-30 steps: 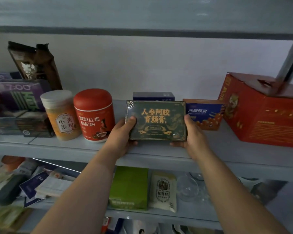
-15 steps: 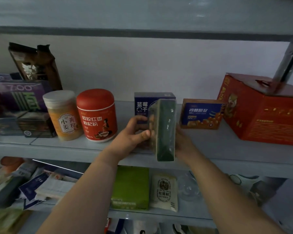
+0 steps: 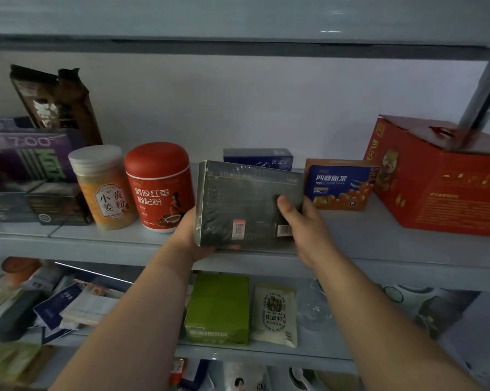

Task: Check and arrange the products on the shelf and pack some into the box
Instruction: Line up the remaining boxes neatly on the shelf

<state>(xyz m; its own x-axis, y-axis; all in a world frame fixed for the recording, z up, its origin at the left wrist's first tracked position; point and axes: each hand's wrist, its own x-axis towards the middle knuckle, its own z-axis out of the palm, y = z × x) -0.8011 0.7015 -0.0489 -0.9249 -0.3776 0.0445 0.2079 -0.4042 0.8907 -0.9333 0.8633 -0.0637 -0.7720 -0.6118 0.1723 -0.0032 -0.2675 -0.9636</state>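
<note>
I hold a dark green flat box (image 3: 244, 204) in front of the middle shelf (image 3: 379, 249), its back side with small print and barcode labels facing me. My left hand (image 3: 191, 238) grips its lower left corner from beneath. On the right edge my right hand (image 3: 303, 224) holds it with the thumb pressed on the back face. Behind it on the shelf lies a dark blue box (image 3: 258, 158), and a blue-and-orange box (image 3: 339, 184) stands to the right.
A red jar (image 3: 159, 187) and a yellow jar (image 3: 104, 187) stand left of the held box, with purple and dark boxes and a brown bag (image 3: 54, 103) beyond. A large red carton (image 3: 441, 179) sits at right. The lower shelf holds a green box (image 3: 218, 309), a pouch and loose packets.
The green box has been turned around: a second ago its front with gold lettering faced me, then its narrow edge, now its back. Both hands shifted their grip during the turn.
</note>
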